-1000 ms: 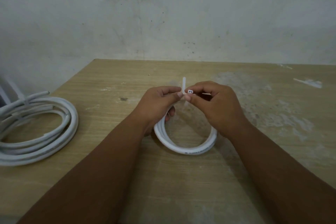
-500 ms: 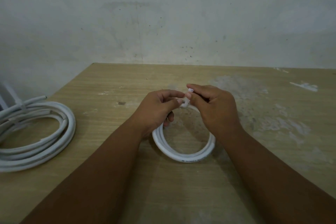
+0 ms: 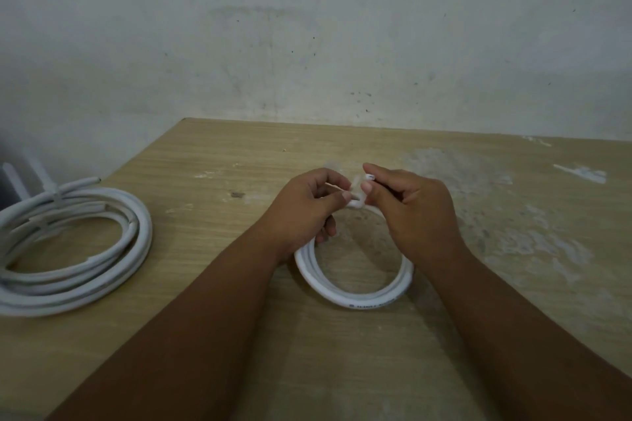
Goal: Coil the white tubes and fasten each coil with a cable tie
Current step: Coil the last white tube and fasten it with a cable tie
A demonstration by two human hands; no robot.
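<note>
Small coil of white plastic tube [image 3: 355,301]: a few turns, lying flat near the middle of the pale wood-grain desk [image 3: 219,249]. Near rim in plain sight, with faint dark print along it; far rim hidden under the hands.

Left hand [image 3: 304,212] over the far left part of the small coil, back turned up. Thumb and forefinger tips closed on a translucent white plastic cable tie [image 3: 357,195] just above the far rim. Other fingers curled, the lowest ones beside the inner edge of the turns.

Right hand [image 3: 410,212] over the far right part, fingers curled, thumb and forefinger pinching the same tie from the other side. Between those two fingertips, a small round white end; tube end or tie head, cannot tell. The two pinches almost touching, the tie looped at the far rim between them. How tight, cannot tell: too blurred.

Bare forearms reaching in from the near edge of the desk.

Larger coil of white plastic tube [image 3: 142,232] well apart, at the left edge of the desk: several loose turns, partly cut off by the frame. One cut end pointing right along its far side, and a thin white strip [image 3: 51,188] standing up from its far rim.

Whitish scuffed patches [image 3: 519,236] across the right half of the desk. Behind the desk, a stained grey-white wall [image 3: 307,27].
</note>
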